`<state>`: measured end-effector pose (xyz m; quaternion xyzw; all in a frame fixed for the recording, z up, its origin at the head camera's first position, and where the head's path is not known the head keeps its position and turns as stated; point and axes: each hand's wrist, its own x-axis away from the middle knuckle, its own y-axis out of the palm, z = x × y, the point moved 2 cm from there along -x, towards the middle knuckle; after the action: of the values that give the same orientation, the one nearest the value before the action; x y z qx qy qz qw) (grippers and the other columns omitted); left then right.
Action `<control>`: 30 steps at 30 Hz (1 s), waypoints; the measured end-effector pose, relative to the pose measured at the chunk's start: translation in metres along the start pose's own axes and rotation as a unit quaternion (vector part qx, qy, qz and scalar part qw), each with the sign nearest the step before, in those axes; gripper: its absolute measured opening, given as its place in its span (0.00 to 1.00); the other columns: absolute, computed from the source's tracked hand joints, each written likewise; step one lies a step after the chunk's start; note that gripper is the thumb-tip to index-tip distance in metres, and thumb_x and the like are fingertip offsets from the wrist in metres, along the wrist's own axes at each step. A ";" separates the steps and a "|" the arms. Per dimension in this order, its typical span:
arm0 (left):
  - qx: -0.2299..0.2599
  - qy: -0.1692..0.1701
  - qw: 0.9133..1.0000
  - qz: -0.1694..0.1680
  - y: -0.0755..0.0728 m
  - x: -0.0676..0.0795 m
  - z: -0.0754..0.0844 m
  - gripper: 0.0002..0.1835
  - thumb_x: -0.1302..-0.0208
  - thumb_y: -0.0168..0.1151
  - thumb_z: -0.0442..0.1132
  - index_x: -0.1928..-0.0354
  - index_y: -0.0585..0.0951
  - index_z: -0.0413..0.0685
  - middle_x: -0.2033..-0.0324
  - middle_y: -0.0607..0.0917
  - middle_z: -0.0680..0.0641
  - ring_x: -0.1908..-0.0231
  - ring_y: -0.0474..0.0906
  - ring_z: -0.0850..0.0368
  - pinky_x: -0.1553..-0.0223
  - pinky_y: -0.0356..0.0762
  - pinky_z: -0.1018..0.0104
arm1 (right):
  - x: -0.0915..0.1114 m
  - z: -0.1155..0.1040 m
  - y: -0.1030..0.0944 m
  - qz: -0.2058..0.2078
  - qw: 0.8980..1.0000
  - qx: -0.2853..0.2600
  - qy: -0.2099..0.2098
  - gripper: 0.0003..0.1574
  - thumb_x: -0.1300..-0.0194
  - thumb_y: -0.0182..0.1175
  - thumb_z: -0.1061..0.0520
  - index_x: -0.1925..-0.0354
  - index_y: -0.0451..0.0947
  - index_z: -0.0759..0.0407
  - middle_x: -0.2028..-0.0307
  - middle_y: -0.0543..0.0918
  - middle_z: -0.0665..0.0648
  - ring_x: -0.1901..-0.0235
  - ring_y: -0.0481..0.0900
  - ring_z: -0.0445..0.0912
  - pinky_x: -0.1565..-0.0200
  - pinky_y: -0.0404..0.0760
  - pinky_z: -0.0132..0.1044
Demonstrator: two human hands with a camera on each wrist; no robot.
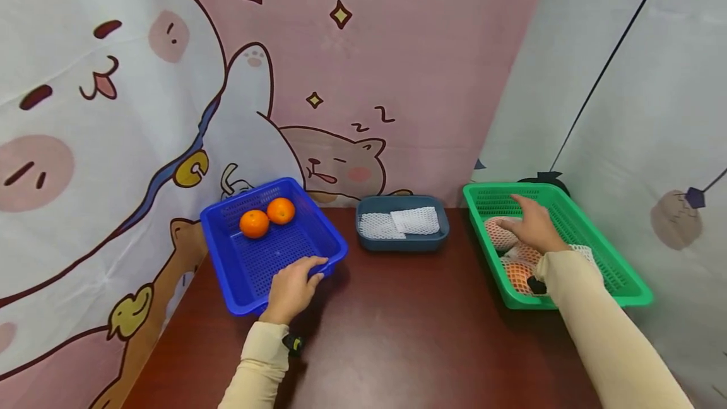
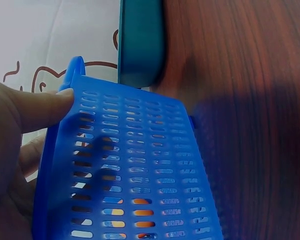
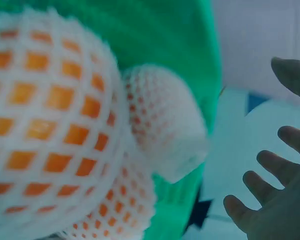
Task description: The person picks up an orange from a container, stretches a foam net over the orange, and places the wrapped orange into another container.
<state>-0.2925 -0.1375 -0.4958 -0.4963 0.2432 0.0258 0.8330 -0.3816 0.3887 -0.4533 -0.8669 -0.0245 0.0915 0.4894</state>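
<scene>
My left hand (image 1: 291, 289) grips the near right rim of a blue plastic basket (image 1: 275, 254), thumb on the outer side in the left wrist view. Two bare oranges (image 1: 254, 224) sit side by side toward the basket's back. Over a green basket (image 1: 616, 279) at the right, my right hand (image 1: 535, 226) is spread with nothing in it. Several oranges in white foam nets (image 1: 518, 275) lie in the green basket below that hand. The right wrist view shows the netted oranges (image 3: 50, 120) up close, with the fingers (image 3: 277, 167) extended apart from them.
Between the baskets, a dark blue-grey tray (image 1: 403, 245) holds flat white foam nets (image 1: 419, 221) near the back edge. All stand on a reddish-brown table (image 1: 409, 333). A cartoon-printed cloth (image 1: 420, 62) hangs behind and along both sides.
</scene>
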 end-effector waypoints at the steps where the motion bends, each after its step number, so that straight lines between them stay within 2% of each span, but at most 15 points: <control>1: 0.001 0.002 1.000 0.001 0.000 0.000 0.000 0.18 0.43 0.71 0.38 0.50 0.85 0.61 0.54 0.86 0.52 0.57 0.83 0.47 0.60 0.78 0.44 | 0.005 -0.007 -0.003 0.011 1.000 -0.009 -0.007 0.53 0.33 0.61 0.42 0.26 0.49 0.68 0.32 0.54 0.78 0.34 0.49 0.74 0.42 0.52 0.72; 4: 0.001 0.002 1.000 0.000 -0.001 0.000 0.000 0.18 0.42 0.71 0.39 0.50 0.85 0.62 0.54 0.85 0.52 0.56 0.83 0.47 0.59 0.78 0.44 | 0.024 -0.026 -0.005 0.033 0.999 -0.020 -0.036 0.50 0.33 0.62 0.43 0.27 0.52 0.66 0.32 0.56 0.75 0.34 0.51 0.73 0.42 0.54 0.71; 7: -0.001 0.001 1.000 -0.004 -0.001 0.000 0.000 0.18 0.42 0.71 0.39 0.49 0.85 0.63 0.54 0.85 0.53 0.56 0.83 0.48 0.59 0.78 0.45 | 0.042 -0.040 0.001 0.037 0.997 -0.032 -0.053 0.47 0.33 0.62 0.47 0.27 0.54 0.65 0.32 0.58 0.74 0.34 0.52 0.72 0.42 0.54 0.72; 13: 0.000 0.003 1.000 -0.003 -0.002 0.001 -0.002 0.18 0.42 0.71 0.39 0.50 0.85 0.62 0.54 0.85 0.52 0.57 0.83 0.47 0.59 0.78 0.44 | 0.065 -0.049 0.026 0.024 0.997 -0.038 -0.056 0.48 0.35 0.63 0.43 0.29 0.57 0.65 0.32 0.60 0.72 0.34 0.55 0.70 0.42 0.57 0.71; 16: 0.000 0.004 1.000 -0.002 -0.001 0.001 -0.001 0.18 0.42 0.71 0.39 0.50 0.85 0.62 0.54 0.86 0.52 0.57 0.83 0.47 0.60 0.78 0.44 | 0.069 -0.048 0.037 0.022 0.998 -0.027 -0.058 0.50 0.36 0.64 0.42 0.29 0.57 0.67 0.33 0.61 0.72 0.35 0.59 0.68 0.42 0.61 0.68; 22: -0.002 0.001 1.000 0.000 -0.001 0.002 0.000 0.17 0.43 0.71 0.39 0.50 0.85 0.61 0.54 0.86 0.51 0.58 0.83 0.45 0.60 0.78 0.44 | 0.071 -0.050 0.050 0.011 0.999 -0.010 -0.042 0.55 0.39 0.68 0.44 0.27 0.53 0.65 0.31 0.59 0.72 0.34 0.58 0.68 0.41 0.60 0.67; 26: -0.004 0.001 1.000 0.001 -0.001 0.002 0.000 0.18 0.43 0.71 0.39 0.50 0.85 0.61 0.54 0.86 0.52 0.58 0.83 0.46 0.60 0.78 0.44 | 0.069 -0.049 0.056 -0.001 1.000 -0.007 -0.026 0.57 0.41 0.69 0.51 0.25 0.48 0.66 0.31 0.58 0.73 0.34 0.57 0.69 0.40 0.60 0.66; 30: -0.003 0.002 1.000 0.000 -0.001 0.002 0.000 0.18 0.42 0.71 0.39 0.49 0.85 0.61 0.54 0.85 0.52 0.58 0.83 0.46 0.61 0.78 0.43 | 0.068 -0.049 0.059 0.000 1.000 0.000 -0.013 0.54 0.41 0.68 0.60 0.26 0.49 0.69 0.32 0.59 0.75 0.36 0.59 0.70 0.41 0.62 0.65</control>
<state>-0.2908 -0.1388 -0.4957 -0.4986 0.2454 0.0256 0.8310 -0.3087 0.3255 -0.4880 -0.8658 -0.0305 0.1028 0.4888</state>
